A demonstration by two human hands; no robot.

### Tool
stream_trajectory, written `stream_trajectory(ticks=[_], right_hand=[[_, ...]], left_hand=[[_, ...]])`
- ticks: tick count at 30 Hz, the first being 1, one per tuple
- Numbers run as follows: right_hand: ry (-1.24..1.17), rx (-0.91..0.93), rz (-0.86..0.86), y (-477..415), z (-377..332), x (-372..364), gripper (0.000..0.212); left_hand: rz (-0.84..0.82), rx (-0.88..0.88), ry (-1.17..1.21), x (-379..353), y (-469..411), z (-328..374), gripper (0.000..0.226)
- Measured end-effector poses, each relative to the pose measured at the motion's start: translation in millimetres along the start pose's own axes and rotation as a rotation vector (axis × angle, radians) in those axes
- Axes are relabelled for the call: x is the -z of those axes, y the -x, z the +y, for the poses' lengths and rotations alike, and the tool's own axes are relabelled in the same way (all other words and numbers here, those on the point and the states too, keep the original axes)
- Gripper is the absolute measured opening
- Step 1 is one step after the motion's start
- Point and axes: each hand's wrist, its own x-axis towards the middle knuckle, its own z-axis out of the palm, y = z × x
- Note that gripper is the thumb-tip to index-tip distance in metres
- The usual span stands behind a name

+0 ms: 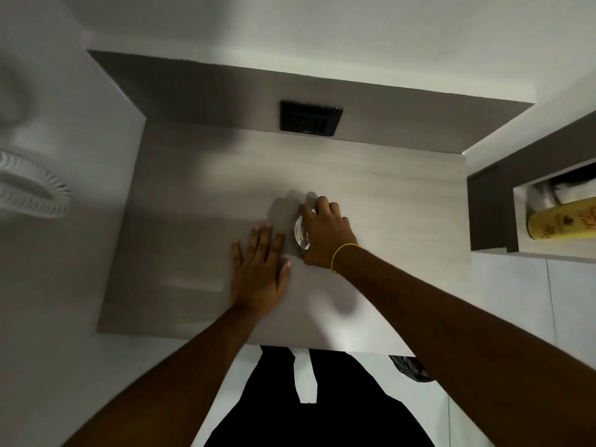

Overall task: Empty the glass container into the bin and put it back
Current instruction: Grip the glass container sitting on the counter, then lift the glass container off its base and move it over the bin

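A small clear glass container (301, 235) stands on the grey table top (193, 221), near its middle. My right hand (325, 233) covers it from above and to the right, fingers wrapped around it; a yellow band circles that wrist. My left hand (261, 269) lies flat on the table just left of the glass, fingers spread, holding nothing. Most of the glass is hidden under my right hand. A dark bag-lined bin (408, 367) peeks out below the table's front edge at the right.
A black socket plate (311, 122) sits on the wall panel behind the table. A white ribbed round object (32, 191) is at the far left. To the right is a dark shelf niche (490, 214) holding a yellow can (562, 221). My dark-clothed legs are below.
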Motion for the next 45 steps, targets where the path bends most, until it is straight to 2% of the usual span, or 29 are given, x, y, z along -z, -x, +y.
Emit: stream_trajectory(ticks=[8,14,19,24,28,35,41,45], right_hand=[[-0.026,0.020,0.008,3.7,4.7,2.3,0.089],[-0.053,0.069,-0.017,9.6,7.0,5.2,0.102],[-0.163,0.050,0.116,23.4,17.3,8.1,0.101],[-0.314,-0.088,0.194,34.9,56.3,10.8,0.098],[-0.283,-0.194,0.189,39.1,87.0,1.8,0.098],[-0.177,-0.177,0.240,39.1,96.5,-21.6,0.097],[-0.101,-0.137,0.297,40.0,99.9,-30.6,0.086],[-0.107,-0.200,0.338,35.6,92.5,-21.1,0.080]], left_hand=[[0.027,0.006,-0.014,-3.1,1.2,-0.4,0.070],[0.044,0.008,-0.013,-2.1,1.9,-0.1,0.072],[0.064,0.002,-0.002,-3.7,3.1,-1.1,0.071],[0.108,-0.015,-0.001,-4.2,2.6,-1.6,0.070],[0.126,-0.029,-0.023,-4.6,2.8,-2.2,0.068],[0.133,-0.030,-0.033,-7.6,2.9,-4.5,0.068],[0.134,-0.033,-0.028,-8.2,3.4,-3.7,0.067],[0.095,-0.022,-0.024,-5.0,1.7,-2.5,0.068]])
